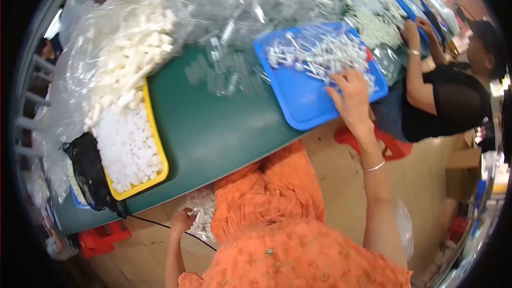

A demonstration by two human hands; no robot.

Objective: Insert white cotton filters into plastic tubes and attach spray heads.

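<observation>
Right hand [352,96] rests palm-down on the one blue rectangular plastic tray [301,104], fingers spread and slightly curled into the heap of small white-and-clear plastic stick parts [320,53] — too many and too tangled to count; cannot tell if any part is actually pinched. One thin silver bangle [374,167] on that wrist. Tray sits at the near edge of the green tabletop [213,128], one corner overhanging it. Left hand [181,220] is down below the table edge at the lap, fingers curled closed around a clear plastic bag of small white parts [201,210], beside the orange textured garment [277,224]. Just left of the tray, a loose scatter of small clear plastic tubes [224,72] lies on the table — count unreadable. Further left, one yellow rectangular tray [143,181] full of small white round caps [128,146], partly under a big clear bag of white cylindrical pieces [133,48]. One black bag [90,173] against the yellow tray's outer side, with a black cable [154,223] trailing from it. Far right — one other person in a black top [448,101], both hands at a second blue tray [410,8].
</observation>
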